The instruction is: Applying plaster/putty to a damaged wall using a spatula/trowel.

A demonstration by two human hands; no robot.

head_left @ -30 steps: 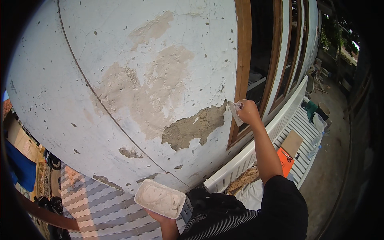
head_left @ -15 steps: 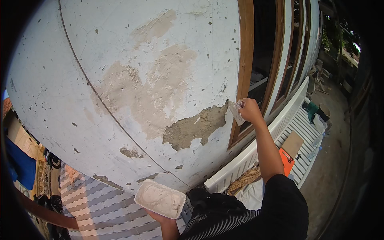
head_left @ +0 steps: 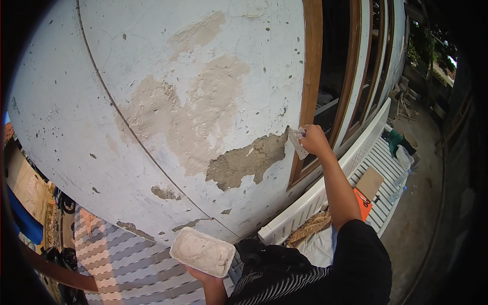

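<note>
My right hand (head_left: 314, 139) is closed round a flat, putty-smeared scraper (head_left: 297, 143), its blade against the white wall (head_left: 274, 66) beside the wooden window frame (head_left: 311, 66). Just left of the blade lies a bare grey patch (head_left: 249, 160) with ragged paint edges. Beige filled areas (head_left: 203, 117) spread above and left of it. Low in front of me, my left hand (head_left: 204, 276) grips a white rectangular tub (head_left: 202, 251) from beneath. Pale putty lies in the tub, its surface uneven. Most of the left fingers are hidden under the tub.
A thin cable (head_left: 133, 132) runs slantwise down the wall. Below the window stands a white slatted bench (head_left: 389, 185) with a brown board (head_left: 369, 183), an orange sheet (head_left: 363, 203) and scissors on it. Tiled floor (head_left: 122, 264) lies at lower left. Buckets (head_left: 409, 142) stand farther right.
Very little differs. The view has shifted slightly, and the scraper stays beside the grey patch near the window frame. The tub is held in the same place.
</note>
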